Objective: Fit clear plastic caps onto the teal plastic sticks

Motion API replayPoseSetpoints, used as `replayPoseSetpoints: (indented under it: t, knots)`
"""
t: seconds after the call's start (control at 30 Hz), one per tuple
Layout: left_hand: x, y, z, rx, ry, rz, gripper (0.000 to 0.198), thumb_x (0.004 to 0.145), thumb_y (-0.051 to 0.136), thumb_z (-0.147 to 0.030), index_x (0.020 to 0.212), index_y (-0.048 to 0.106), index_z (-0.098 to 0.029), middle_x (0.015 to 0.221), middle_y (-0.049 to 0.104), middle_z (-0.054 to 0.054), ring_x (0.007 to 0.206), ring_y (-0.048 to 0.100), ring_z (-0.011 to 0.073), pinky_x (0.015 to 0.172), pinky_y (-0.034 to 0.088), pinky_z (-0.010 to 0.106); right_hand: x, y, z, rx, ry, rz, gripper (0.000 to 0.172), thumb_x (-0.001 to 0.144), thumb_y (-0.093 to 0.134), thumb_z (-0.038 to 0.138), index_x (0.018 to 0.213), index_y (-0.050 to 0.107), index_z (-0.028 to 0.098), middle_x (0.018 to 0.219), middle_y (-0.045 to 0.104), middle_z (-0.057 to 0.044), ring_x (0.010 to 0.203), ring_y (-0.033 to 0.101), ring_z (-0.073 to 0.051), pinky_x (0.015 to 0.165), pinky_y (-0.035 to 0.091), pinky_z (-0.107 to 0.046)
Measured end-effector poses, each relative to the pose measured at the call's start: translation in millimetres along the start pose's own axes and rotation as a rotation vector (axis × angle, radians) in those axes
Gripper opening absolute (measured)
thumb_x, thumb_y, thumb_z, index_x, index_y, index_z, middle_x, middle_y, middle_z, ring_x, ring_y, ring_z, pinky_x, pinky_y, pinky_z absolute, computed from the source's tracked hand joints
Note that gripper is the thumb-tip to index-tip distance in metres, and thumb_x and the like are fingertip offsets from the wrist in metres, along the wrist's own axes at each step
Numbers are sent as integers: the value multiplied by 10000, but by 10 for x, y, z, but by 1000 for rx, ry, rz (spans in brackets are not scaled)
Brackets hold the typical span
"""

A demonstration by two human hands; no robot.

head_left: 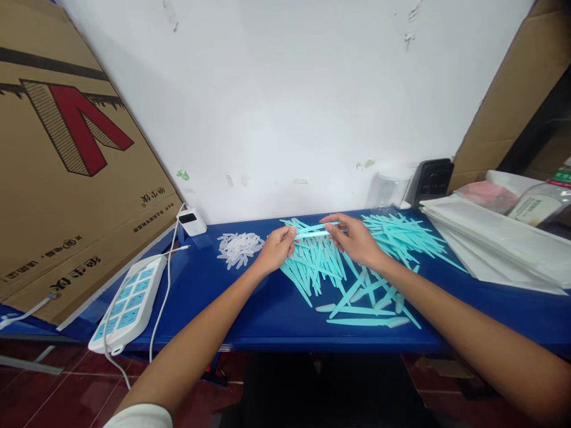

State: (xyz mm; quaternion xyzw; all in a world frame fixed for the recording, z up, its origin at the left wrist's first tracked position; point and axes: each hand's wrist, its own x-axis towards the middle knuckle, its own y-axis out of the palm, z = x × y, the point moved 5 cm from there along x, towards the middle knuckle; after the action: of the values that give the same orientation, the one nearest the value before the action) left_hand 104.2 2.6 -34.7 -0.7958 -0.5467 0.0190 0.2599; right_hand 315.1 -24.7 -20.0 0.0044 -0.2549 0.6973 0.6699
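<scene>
Head view: two hands (277,248) (355,239) gripping turquoise sticks (312,234); one whitish pile (241,248).

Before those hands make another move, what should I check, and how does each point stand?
1. Left hand pinching a turquoise stick: ok.
2. Right hand pinching at the far end: ok.
3. Number of sticks held: cannot tell, with more sticks right behind.
4. Small whitish pieces piled together: ok.
5. Loose sticks neatly lined up: not ok, they lie scattered.
6. White cable clear of both hands: ok.
</scene>
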Motion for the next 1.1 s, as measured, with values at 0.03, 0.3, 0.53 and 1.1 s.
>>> replayPoseSetpoints:
  t: [0.03, 0.3, 0.53, 1.1]
  knots:
    - [-5, -11, -15, 38, 13, -17, 531, 1019, 349, -645, 774, 481, -194, 579, 466, -34, 525, 409, 115, 551, 332, 257, -1, 10, 1, 5, 6, 2, 522, 920, 583, 652, 1145, 671, 190, 715, 605, -24, 530, 533, -146, 466, 440, -281]
    - [-74, -102, -219, 483, 173, -111, 451, 1069, 322, -513, 796, 505, -204, 668, 542, -13, 608, 493, 148, 622, 301, 285, 22, -22, 41, -186, -151, 85, 504, 936, 543, 666, 924, 736, 201, 836, 715, -72, 687, 619, -209, 621, 468, -335]
    - [-117, -70, -306, 577, 231, -31, 395, 1072, 315, -470, 831, 506, -222, 661, 525, -7, 610, 509, 168, 629, 296, 290, -32, 22, 132, -250, -182, 291, 433, 959, 551, 612, 922, 742, 225, 875, 727, -68, 800, 661, -234, 701, 486, -353]
    - [-81, -4, -332, 535, 269, 33, 458, 1071, 302, -484, 726, 402, -201, 629, 400, -21, 580, 376, 134, 628, 282, 292, -122, 121, 205, -206, -106, 574, 438, 1016, 444, 581, 907, 655, 213, 643, 577, -2, 541, 534, -160, 567, 434, -295]
